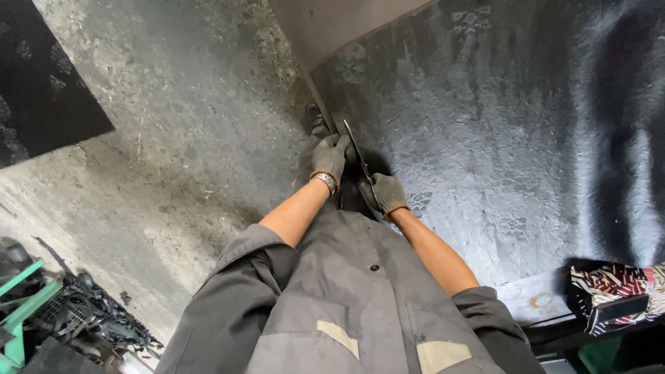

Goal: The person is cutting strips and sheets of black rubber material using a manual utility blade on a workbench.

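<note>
— What do I have closest to the camera?

— My own grey jacket (360,305), sleeves pushed up, both arms reaching forward and down. The left hand (331,156), gloved, with a watch at the wrist, is clenched on the edge of the black sheet (499,138), pinching it where it meets the floor (194,138). I judge that hold keeps the edge taut and lifted.

— And the other side?

— The right hand (385,194), also gloved, is closed round the handle of a knife (359,154). The blade runs up and away from it, lying along the sheet's edge just beside the left hand (the two gloves nearly touch). The blade sits close to my left fingers, so that is the thing in the way.

— What else is about?

— At the lower left, a green frame (24,294) with a heap of black scraps (90,318) against it. At the lower right, a patterned cloth (613,284) with a dark flat object on it; I cannot tell what. Further off, a shoe (316,119) shows just past the left hand at the sheet's edge, and a second black mat (41,83) lies at the far left, well apart.
</note>
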